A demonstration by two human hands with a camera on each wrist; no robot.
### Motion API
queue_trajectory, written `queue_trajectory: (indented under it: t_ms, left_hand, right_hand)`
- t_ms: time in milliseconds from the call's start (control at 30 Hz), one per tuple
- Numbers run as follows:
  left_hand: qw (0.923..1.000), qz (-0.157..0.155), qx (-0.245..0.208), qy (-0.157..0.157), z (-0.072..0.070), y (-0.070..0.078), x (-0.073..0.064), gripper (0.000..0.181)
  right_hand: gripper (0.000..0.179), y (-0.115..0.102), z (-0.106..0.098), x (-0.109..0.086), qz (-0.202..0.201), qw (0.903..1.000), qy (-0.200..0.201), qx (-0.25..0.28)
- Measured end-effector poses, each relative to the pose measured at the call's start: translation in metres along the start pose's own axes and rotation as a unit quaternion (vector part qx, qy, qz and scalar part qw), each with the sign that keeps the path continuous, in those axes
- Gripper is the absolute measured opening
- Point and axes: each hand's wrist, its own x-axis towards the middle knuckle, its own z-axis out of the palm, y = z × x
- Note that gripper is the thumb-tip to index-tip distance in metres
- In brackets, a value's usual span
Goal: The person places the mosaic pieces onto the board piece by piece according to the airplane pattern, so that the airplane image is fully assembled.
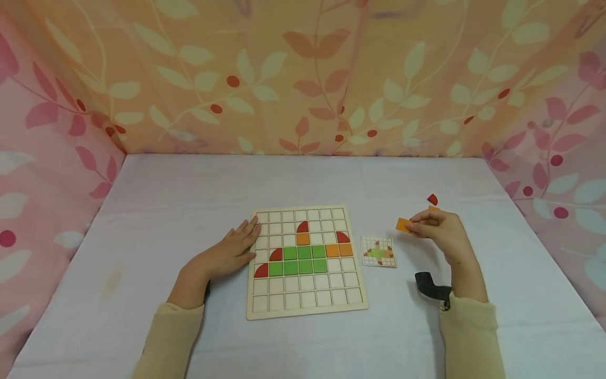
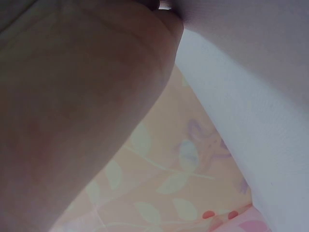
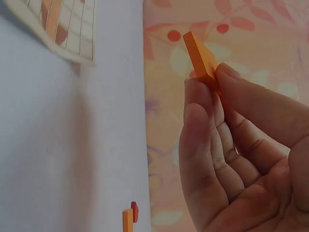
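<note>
Between thumb and fingertips, my right hand pinches an orange square tile, held above the cloth to the right of the board. The right wrist view shows that tile tilted, one thin edge toward the camera. My left hand lies with fingers extended on the left edge of the wooden grid board. Set in the board are several green square tiles, three orange square tiles and several red quarter-circle tiles. The left wrist view shows mostly palm, with the fingers hidden.
A small pattern card with a coloured grid picture lies just right of the board. Beyond my right hand are a loose red quarter-circle piece and a partly hidden orange piece. Patterned fabric walls border the white-covered table.
</note>
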Motion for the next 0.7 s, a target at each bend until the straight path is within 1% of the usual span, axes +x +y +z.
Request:
queue_trajectory:
  t_ms: [233,467,700]
  left_hand:
    - [1.0,0.0,-0.002,0.001,-0.001,0.001,-0.001,0.062]
    - [1.0,0.005,-0.007,0.001,-0.003,0.003,-0.002,0.062]
    - [1.0,0.005,-0.003,0.0,-0.002,0.002,-0.002,0.062]
  right_hand:
    - [0.025,-0.008,0.011,0.0,-0.014,0.9996,-0.023,-0.004]
    - [0.024,-0.012,0.019,0.0,-0.015,0.9991,-0.041,0.002]
    - [0.023,-0.015,0.026,0.0,-0.007,0.9985,-0.054,-0.013]
